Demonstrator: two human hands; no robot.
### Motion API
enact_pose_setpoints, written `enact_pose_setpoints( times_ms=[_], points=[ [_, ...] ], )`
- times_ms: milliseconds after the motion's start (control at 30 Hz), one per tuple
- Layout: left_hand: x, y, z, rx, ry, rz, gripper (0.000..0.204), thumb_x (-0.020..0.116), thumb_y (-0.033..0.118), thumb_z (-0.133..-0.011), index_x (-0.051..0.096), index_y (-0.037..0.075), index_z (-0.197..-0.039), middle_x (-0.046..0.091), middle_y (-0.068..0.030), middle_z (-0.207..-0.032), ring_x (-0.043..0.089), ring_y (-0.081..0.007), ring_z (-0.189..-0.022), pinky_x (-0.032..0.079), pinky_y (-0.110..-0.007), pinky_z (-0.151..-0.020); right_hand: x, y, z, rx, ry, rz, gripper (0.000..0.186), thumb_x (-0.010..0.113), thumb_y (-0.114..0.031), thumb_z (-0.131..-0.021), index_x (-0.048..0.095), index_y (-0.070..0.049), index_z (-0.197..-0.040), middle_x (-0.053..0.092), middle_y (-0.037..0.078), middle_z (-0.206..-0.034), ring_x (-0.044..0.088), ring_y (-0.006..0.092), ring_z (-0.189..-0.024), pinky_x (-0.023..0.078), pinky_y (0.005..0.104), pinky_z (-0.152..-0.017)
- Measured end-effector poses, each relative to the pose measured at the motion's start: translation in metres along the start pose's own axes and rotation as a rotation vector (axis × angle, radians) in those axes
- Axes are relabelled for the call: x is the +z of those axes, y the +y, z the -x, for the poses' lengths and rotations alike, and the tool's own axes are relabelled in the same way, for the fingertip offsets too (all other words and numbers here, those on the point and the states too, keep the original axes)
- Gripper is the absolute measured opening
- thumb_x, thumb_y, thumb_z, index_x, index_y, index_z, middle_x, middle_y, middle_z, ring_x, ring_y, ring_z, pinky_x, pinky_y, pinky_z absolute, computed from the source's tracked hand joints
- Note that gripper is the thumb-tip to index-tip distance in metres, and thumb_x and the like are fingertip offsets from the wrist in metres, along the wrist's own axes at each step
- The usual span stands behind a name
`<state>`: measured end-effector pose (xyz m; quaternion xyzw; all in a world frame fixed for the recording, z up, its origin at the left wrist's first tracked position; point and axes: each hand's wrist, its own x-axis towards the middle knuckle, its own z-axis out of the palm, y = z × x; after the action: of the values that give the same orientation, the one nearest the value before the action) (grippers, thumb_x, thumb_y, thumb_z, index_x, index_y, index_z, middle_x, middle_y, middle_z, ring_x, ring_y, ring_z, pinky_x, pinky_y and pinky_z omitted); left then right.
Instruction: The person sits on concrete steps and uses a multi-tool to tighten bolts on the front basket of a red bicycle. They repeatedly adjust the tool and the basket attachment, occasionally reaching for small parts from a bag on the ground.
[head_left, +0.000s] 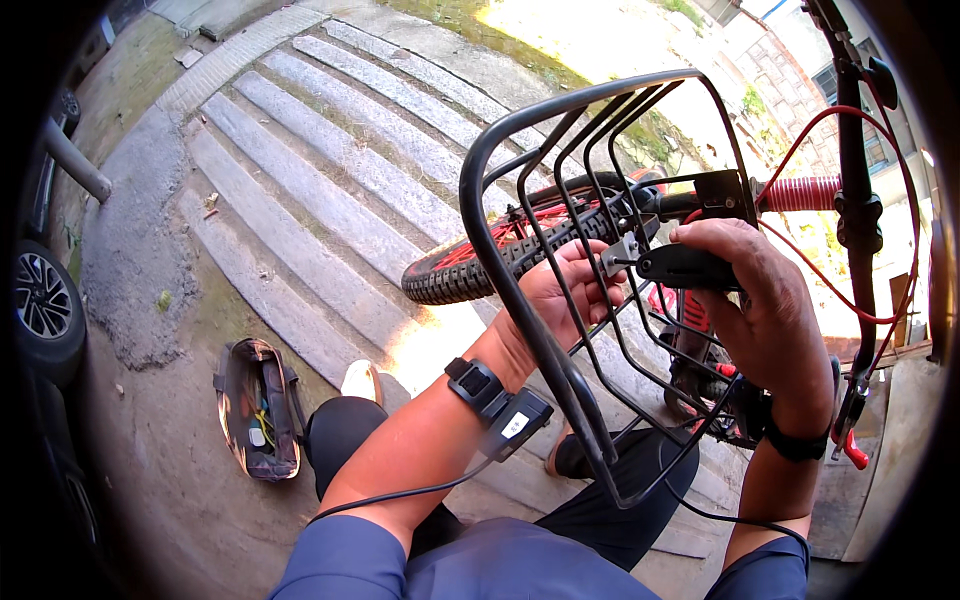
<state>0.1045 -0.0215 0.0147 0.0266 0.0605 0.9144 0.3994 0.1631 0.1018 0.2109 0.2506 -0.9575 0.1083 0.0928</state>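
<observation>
A black wire bicycle basket (pixel 480 215) stands in front of me, at the front of a red bicycle. My left hand (pixel 570 290) reaches to it from the left, behind some of its wires, with fingers curled at a small light metal plate (pixel 619 254). The fingertips seem to pinch this plate; wires partly cover them. In my right hand (pixel 765 295), inside the basket's outline, is a black folding tool (pixel 686 266) gripped between thumb and fingers. Its thin dark tip points left and meets the plate. What lies behind the plate is hidden.
A knobby front tire (pixel 450 285) lies beyond the basket. Red cables (pixel 860 318) and the black handlebar (pixel 852 190) stand at right. An open bag (pixel 262 410) with small items sits on the ground at left, near a parked car's wheel (pixel 45 300). Stone strips (pixel 310 165) line the ground.
</observation>
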Motion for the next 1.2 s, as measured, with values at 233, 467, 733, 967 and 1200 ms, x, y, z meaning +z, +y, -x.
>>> enact_pose_setpoints(
  times_ms=[233,467,733,967,1200],
  points=[
    [-0.005,-0.005,-0.006,-0.025,0.053,-0.009,0.014,0.052,0.023,-0.097,0.055,0.01,-0.101,0.065,-0.0064,-0.084,0.066,-0.0165,-0.071,0.049,-0.023,-0.055,0.0,-0.001,-0.002,0.008,0.011,-0.017,0.039,0.063,0.008,-0.073,0.059,-0.007,-0.109,0.065,0.012,-0.108,0.062,0.0355,-0.097,0.051,0.0407,-0.082],
    [-0.016,-0.011,-0.012,-0.05,-0.002,0.002,0.013,0.055,0.024,-0.096,0.056,0.011,-0.1,0.065,-0.0056,-0.084,0.065,-0.0166,-0.073,0.048,-0.023,-0.057,-0.005,-0.007,-0.005,0.033,-0.02,-0.014,0.045,0.062,0.01,-0.069,0.057,-0.008,-0.111,0.065,0.012,-0.104,0.061,0.0361,-0.097,0.05,0.0424,-0.081],
    [-0.008,0.0,-0.004,-0.028,-0.006,-0.086,0.016,0.052,0.02,-0.097,0.052,0.009,-0.109,0.064,-0.0053,-0.087,0.064,-0.0155,-0.073,0.046,-0.023,-0.056,-0.001,-0.006,-0.004,0.044,-0.006,-0.029,0.048,0.063,0.011,-0.068,0.058,-0.008,-0.111,0.064,0.014,-0.103,0.061,0.0367,-0.099,0.05,0.0427,-0.084],
    [-0.005,-0.003,-0.004,-0.043,0.061,-0.098,0.018,0.055,0.025,-0.095,0.058,0.011,-0.104,0.059,-0.0027,-0.086,0.059,-0.0119,-0.071,0.045,-0.021,-0.055,-0.003,-0.005,-0.003,0.044,0.004,-0.036,0.048,0.063,0.012,-0.067,0.058,-0.008,-0.111,0.064,0.014,-0.102,0.061,0.0367,-0.098,0.05,0.0425,-0.083],
    [-0.009,-0.002,-0.002,-0.032,0.014,-0.1,0.021,0.057,0.028,-0.095,0.057,0.01,-0.107,0.061,-0.0033,-0.086,0.061,-0.0131,-0.071,0.047,-0.022,-0.056,-0.002,-0.005,-0.005,0.026,0.032,-0.075,0.047,0.063,0.012,-0.067,0.058,-0.007,-0.11,0.064,0.015,-0.1,0.061,0.0367,-0.093,0.05,0.041,-0.081]
  ],
)
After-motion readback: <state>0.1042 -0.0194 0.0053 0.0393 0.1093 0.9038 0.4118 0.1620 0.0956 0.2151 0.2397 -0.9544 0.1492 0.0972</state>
